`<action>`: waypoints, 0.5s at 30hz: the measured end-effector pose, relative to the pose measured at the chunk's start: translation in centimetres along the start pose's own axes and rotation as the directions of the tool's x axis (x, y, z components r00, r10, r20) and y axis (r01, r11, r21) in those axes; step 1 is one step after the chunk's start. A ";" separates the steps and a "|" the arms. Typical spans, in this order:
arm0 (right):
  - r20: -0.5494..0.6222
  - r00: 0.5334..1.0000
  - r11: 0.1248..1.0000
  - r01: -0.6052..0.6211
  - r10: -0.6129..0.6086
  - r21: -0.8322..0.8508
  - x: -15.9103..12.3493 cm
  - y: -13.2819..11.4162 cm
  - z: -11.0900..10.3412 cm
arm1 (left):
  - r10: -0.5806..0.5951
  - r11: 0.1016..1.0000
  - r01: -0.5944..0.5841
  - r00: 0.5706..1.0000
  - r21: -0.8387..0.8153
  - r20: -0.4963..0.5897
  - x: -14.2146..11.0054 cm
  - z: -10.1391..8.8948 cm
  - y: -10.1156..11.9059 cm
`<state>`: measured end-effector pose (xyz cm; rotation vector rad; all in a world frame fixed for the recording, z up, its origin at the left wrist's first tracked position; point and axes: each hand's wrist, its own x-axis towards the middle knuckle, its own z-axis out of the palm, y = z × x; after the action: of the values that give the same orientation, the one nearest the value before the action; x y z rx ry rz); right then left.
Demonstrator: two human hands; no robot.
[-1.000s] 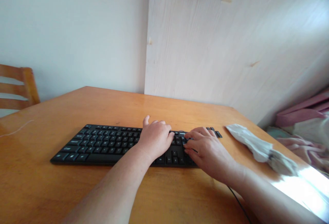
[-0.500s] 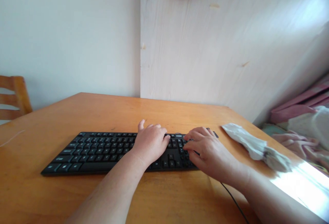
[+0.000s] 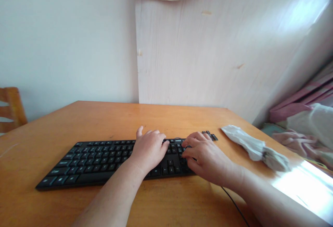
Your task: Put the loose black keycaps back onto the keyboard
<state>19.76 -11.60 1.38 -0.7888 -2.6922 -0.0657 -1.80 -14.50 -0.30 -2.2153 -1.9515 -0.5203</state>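
A black keyboard (image 3: pixel 99 161) lies across the orange wooden table (image 3: pixel 104 119). My left hand (image 3: pixel 148 149) rests on the keys right of the keyboard's middle, fingers curled down onto them and thumb raised. My right hand (image 3: pixel 206 158) lies over the keyboard's right end, fingers bent and their tips on the keys. Neither hand holds anything. The two hands sit close together, almost touching at the fingertips.
A crumpled grey-white cloth (image 3: pixel 256 148) lies on the table right of the keyboard. A thin black cable (image 3: pixel 234 204) runs under my right wrist. A wooden chair (image 3: pixel 10 109) stands at far left. A pale wood panel (image 3: pixel 197 53) rises behind. Pink bedding (image 3: pixel 304 126) is at right.
The view has tilted upward, so the keyboard and hands sit lower in the picture and a fruit picture shows at the top. Both hands stay on the keys.
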 end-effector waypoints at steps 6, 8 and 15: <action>-0.107 0.991 0.996 -0.078 0.083 0.050 0.2 2.2 -0.1 | -0.001 1.000 0.001 1.000 0.006 -0.002 0.0 0.2 -0.3; -0.182 0.969 0.986 -0.158 0.166 0.058 0.2 4.0 -0.3 | 0.002 1.000 -0.002 1.000 0.000 -0.003 0.0 0.3 -0.4; -0.439 0.777 0.874 -0.483 0.452 0.046 -0.7 11.7 -0.1 | -0.006 0.999 0.007 0.999 -0.031 0.031 0.2 0.2 -0.4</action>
<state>26.59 -2.07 0.64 -1.2769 -2.0161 -0.1933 -2.14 -14.23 -0.43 -2.2497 -1.9802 -0.5236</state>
